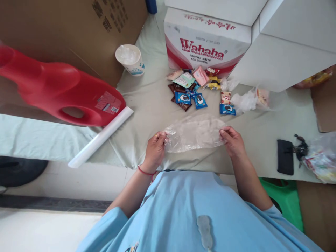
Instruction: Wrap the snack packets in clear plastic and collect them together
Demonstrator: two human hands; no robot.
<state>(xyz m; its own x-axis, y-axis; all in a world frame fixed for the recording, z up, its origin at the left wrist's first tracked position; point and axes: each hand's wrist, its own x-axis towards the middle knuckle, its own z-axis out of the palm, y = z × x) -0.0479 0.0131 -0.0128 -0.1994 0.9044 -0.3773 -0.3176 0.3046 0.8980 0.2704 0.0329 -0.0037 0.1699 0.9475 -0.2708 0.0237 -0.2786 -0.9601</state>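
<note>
A clear plastic bag [195,134] is stretched sideways between my two hands, just above the near part of the cloth-covered table. My left hand [156,145] pinches its left end between thumb and fingers. At the other end, my right hand [232,140] grips the edge the same way. The bag looks flat, with nothing visible inside. Beyond it lies a pile of small wrapped snacks [187,91], with blue, brown, pink and yellow packets. A blue packet [227,109] sits slightly apart, beyond my right hand.
A large red jug [52,84] and a white roll [101,138] are at left, a paper cup [130,59] behind them. A Wahaha carton [207,45] stands at the back. Crumpled plastic [244,101], a phone [285,156] and a filled bag [322,157] lie right.
</note>
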